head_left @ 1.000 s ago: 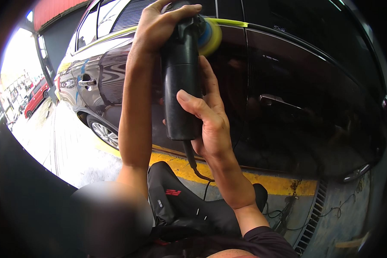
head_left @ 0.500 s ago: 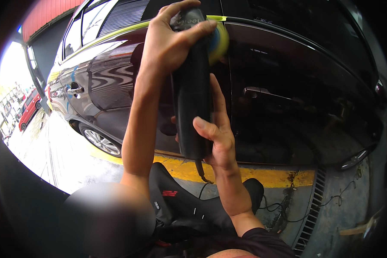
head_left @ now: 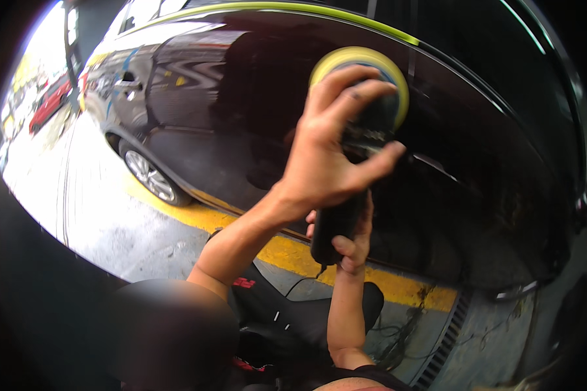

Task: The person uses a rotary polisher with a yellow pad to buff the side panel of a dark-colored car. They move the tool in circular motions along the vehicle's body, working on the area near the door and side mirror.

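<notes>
Ahead of the fingers of the left hand (head_left: 316,156) and right hand (head_left: 352,251): upright, glossy dark side of a car (head_left: 261,117), with soft reflections toward the left. Above the left fingers: strip of yellow-green tape (head_left: 293,8) along the lower edge of the windows. To the right of the left thumb: pale streak of a near door handle (head_left: 435,166), blurred. Well to the left of the fingers: far door handle (head_left: 129,86); lower, a wheel (head_left: 149,174) with silver spokes; farther off, in bright light, a red vehicle (head_left: 49,104). Below the fingers: grey floor (head_left: 195,241) with a yellow band (head_left: 284,257) alongside the car, and toward the lower right a drain grate (head_left: 440,348). Nearest the body, below the fingers: dark trousers (head_left: 300,326). In hand: black polisher (head_left: 370,133), between the fingers of both hands, head uppermost, yellow pad (head_left: 346,55) turned to the car just beyond the left fingertips. Pad-to-panel contact: not determinable, rear face hidden. Left fingers: spread and curved over the polisher head, thumb set wide toward its right side; grasping from above. Right fingers: wrapped around the lower body of the polisher, thumb across the near face. From the bottom end of the polisher, just below the right fingers: black cord (head_left: 298,283), running down toward the trousers.
</notes>
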`<control>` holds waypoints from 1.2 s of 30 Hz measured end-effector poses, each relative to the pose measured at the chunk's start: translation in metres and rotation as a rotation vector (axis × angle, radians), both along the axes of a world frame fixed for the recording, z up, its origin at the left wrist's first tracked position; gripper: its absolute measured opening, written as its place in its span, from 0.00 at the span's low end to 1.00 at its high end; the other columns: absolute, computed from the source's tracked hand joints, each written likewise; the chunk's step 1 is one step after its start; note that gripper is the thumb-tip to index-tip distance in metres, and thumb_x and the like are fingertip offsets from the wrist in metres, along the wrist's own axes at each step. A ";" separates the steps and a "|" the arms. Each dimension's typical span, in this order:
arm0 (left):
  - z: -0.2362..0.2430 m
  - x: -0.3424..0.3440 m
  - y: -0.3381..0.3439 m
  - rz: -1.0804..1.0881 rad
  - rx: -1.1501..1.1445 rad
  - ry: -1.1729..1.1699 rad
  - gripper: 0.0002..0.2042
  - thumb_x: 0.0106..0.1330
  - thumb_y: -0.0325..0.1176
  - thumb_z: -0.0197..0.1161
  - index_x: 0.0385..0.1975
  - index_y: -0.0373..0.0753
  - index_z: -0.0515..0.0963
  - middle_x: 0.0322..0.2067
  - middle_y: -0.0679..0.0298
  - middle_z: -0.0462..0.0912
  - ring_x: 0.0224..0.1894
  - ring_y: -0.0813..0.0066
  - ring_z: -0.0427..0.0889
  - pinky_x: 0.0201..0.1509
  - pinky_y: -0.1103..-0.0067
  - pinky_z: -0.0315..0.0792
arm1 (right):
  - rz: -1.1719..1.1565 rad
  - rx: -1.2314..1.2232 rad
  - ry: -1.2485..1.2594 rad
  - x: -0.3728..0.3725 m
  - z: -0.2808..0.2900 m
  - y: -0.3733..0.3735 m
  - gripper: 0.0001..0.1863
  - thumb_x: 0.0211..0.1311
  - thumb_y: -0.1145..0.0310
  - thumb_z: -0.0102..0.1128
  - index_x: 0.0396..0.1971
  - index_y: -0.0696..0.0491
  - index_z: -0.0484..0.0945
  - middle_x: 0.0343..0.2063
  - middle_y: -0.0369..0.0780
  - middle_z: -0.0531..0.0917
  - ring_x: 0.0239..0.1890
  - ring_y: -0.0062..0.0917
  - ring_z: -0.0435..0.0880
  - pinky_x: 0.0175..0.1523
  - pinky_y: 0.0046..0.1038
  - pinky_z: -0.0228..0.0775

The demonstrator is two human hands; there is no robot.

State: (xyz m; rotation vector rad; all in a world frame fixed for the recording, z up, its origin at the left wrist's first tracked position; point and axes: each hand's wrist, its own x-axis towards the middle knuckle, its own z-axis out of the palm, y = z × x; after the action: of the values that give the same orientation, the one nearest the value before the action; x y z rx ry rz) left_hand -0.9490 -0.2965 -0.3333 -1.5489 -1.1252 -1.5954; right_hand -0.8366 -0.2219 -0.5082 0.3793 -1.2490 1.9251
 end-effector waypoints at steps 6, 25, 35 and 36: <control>-0.032 -0.019 -0.010 0.009 0.119 -0.033 0.32 0.49 0.32 0.82 0.59 0.43 0.85 0.65 0.55 0.78 0.67 0.52 0.77 0.72 0.60 0.72 | 0.004 0.052 -0.047 -0.015 -0.020 0.007 0.51 0.49 0.60 0.82 0.74 0.50 0.65 0.46 0.48 0.84 0.39 0.40 0.90 0.43 0.39 0.90; -0.071 -0.145 -0.093 0.130 0.204 -0.126 0.34 0.47 0.39 0.81 0.58 0.35 0.83 0.64 0.45 0.77 0.67 0.52 0.79 0.71 0.62 0.74 | 0.123 0.188 -0.325 -0.105 -0.023 -0.036 0.57 0.44 0.66 0.85 0.77 0.56 0.64 0.66 0.46 0.79 0.70 0.36 0.79 0.78 0.39 0.66; -0.090 -0.182 -0.119 0.156 0.205 -0.195 0.37 0.51 0.44 0.79 0.62 0.35 0.79 0.67 0.44 0.75 0.66 0.55 0.79 0.71 0.64 0.73 | 0.161 0.350 -0.357 -0.138 -0.014 -0.053 0.56 0.47 0.70 0.83 0.79 0.59 0.62 0.70 0.49 0.76 0.73 0.37 0.76 0.78 0.39 0.64; -0.092 -0.185 -0.120 0.163 0.204 -0.196 0.37 0.51 0.45 0.79 0.63 0.35 0.79 0.67 0.44 0.74 0.66 0.54 0.78 0.72 0.63 0.72 | 0.160 0.358 -0.359 -0.139 -0.014 -0.054 0.56 0.48 0.70 0.83 0.79 0.59 0.62 0.70 0.49 0.76 0.74 0.37 0.76 0.79 0.39 0.63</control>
State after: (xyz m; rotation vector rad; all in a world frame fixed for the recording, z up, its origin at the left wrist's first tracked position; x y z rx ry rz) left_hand -1.1341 -0.4167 -0.4258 -1.1601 -1.1211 -1.7182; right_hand -0.9759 -0.2763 -0.5227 0.3300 -1.8602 1.9583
